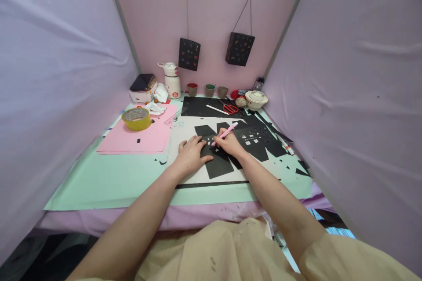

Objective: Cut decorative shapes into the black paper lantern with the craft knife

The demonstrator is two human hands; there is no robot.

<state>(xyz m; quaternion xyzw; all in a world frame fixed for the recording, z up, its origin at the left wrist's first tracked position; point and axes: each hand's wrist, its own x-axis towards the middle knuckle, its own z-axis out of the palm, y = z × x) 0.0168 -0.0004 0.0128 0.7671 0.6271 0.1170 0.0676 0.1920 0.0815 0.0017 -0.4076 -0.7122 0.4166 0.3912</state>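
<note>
Black cut paper (220, 167) with small star-like and other cut-out holes lies on a pale board (191, 178). My left hand (191, 156) rests with spread fingers on its left edge, holding nothing. My right hand (229, 142) grips a pink pen-like tool (227, 131), its tip down at the paper close to the cut-outs. To the right, more of the black paper (260, 151) shows white rectangular openings. Whether the tool's tip touches the paper is too small to tell.
Yellow tape roll (136, 119) sits on pink sheets (112, 138) at left. Red scissors (230, 109) and a white stick lie on black paper (194, 107) behind. A bottle (173, 85), small cups, a lidded bowl (256, 99) and a marker (286, 145) stand or lie around. Two black boxes hang behind.
</note>
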